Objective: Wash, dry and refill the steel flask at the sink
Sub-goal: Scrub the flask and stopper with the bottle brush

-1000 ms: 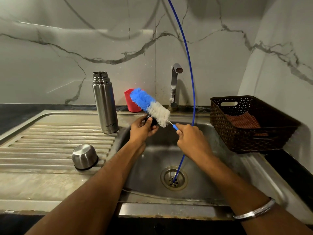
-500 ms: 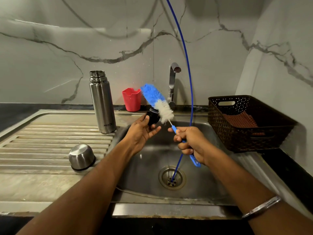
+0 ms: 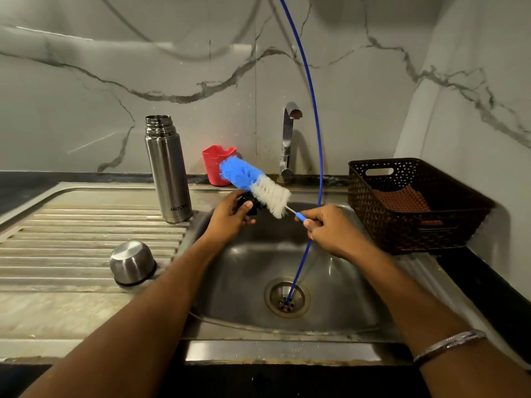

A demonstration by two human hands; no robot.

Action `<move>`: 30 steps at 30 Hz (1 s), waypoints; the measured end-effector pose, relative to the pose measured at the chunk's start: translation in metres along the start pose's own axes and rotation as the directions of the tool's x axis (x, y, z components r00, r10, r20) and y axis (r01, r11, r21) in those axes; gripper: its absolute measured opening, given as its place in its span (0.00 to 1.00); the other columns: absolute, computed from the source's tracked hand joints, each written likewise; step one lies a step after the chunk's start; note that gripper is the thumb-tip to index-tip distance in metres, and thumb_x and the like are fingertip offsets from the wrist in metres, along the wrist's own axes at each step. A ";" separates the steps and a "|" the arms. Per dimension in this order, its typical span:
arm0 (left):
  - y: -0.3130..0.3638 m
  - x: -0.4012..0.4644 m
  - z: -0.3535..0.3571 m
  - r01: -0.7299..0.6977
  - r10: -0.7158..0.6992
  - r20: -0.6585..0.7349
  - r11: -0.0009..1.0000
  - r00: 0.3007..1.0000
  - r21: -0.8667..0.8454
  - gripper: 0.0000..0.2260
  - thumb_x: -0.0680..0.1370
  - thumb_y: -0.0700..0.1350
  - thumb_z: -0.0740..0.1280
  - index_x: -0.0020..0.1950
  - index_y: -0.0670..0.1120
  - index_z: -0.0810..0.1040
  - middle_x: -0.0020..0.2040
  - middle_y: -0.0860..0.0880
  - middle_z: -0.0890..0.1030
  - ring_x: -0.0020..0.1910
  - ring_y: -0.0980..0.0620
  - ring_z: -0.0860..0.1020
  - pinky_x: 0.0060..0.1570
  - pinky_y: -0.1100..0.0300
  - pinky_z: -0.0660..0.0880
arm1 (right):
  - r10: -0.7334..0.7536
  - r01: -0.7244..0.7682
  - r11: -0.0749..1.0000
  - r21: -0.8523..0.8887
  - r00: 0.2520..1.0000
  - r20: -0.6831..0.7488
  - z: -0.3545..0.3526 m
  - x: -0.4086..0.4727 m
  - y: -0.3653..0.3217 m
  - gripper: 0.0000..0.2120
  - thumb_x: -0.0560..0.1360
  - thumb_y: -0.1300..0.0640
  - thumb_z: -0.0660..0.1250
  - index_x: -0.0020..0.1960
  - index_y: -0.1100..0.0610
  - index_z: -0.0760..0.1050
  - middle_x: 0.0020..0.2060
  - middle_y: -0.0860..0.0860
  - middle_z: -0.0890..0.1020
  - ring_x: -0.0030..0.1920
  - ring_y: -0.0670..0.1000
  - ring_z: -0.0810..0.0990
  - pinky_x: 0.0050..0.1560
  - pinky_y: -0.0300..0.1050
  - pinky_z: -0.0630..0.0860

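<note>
Flask (image 3: pixel 168 170) first: we see the steel body standing upright and uncapped on the ribbed draining board (image 3: pixel 71 242), close to the left rim of the sink basin (image 3: pixel 244 271), with its open threaded neck at the top and a brand name printed low on its side. In front of it, nearer to us on the same board, a steel cup lid (image 3: pixel 132 265) lies mouth down, apart from the flask.

Behind the basin, against the marble wall, we find a small red holder (image 3: pixel 214 165). Just in front of it our left hand (image 3: pixel 230 218) is raised over the back edge of the basin, fingers curled around a small black part (image 3: pixel 253 206); most of that part is hidden by the fingers and the brush, so we cannot tell what it is. A bottle brush (image 3: pixel 255 186) with a blue tip and white lower bristles slants across it, bristles touching or just over the black part.

Our right hand (image 3: pixel 330 229) pinches the blue handle of the brush between thumb and curled fingers, holding it over the basin. A thin blue tube (image 3: pixel 317 139) arcs down from above, passes behind that hand and ends in the drain (image 3: pixel 287 297). The tap (image 3: pixel 288 139) stands at the back, between the red holder and the tube. A bangle (image 3: pixel 449 344) circles our right wrist.

Furthest right, on the dark counter, a brown woven basket (image 3: pixel 402 225) holds a folded brownish cloth (image 3: pixel 402 201).
</note>
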State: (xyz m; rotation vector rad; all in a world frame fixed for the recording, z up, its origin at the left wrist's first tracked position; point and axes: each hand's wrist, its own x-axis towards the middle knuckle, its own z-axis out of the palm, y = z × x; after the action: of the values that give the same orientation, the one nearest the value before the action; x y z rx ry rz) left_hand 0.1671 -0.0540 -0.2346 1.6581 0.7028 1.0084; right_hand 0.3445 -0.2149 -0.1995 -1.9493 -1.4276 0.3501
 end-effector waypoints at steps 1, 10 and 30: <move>0.001 0.001 0.004 0.043 -0.047 -0.046 0.996 0.998 -0.082 0.16 0.84 0.36 0.62 0.73 0.39 0.70 0.61 0.39 0.79 0.39 0.57 0.81 0.44 0.60 0.84 | -0.026 0.024 0.997 -0.068 0.999 -0.031 0.003 0.001 0.000 0.15 0.81 0.61 0.62 0.64 0.54 0.81 0.39 0.51 0.82 0.38 0.47 0.79 0.44 0.48 0.80; 0.025 -0.005 0.015 0.388 -0.406 0.175 0.531 0.897 -0.753 0.13 0.83 0.43 0.65 0.66 0.38 0.76 0.55 0.40 0.85 0.52 0.45 0.85 0.55 0.50 0.80 | -0.177 0.131 0.973 -0.192 0.952 -0.249 0.020 -0.003 -0.007 0.16 0.81 0.57 0.62 0.67 0.50 0.78 0.42 0.51 0.83 0.44 0.53 0.82 0.47 0.55 0.82; 0.016 -0.008 0.024 0.287 -0.269 0.131 0.701 0.954 -0.653 0.28 0.77 0.29 0.70 0.74 0.47 0.71 0.66 0.36 0.76 0.59 0.36 0.83 0.57 0.47 0.82 | 0.143 -0.081 0.841 0.535 0.987 -0.075 0.028 0.000 -0.010 0.11 0.84 0.60 0.58 0.59 0.56 0.79 0.33 0.53 0.79 0.21 0.42 0.65 0.22 0.35 0.63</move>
State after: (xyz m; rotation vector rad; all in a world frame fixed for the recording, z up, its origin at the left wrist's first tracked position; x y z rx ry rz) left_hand 0.1842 -0.0773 -0.2244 0.8940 0.4687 0.8721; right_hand 0.3211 -0.2029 -0.2129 -1.5648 -1.0047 0.6094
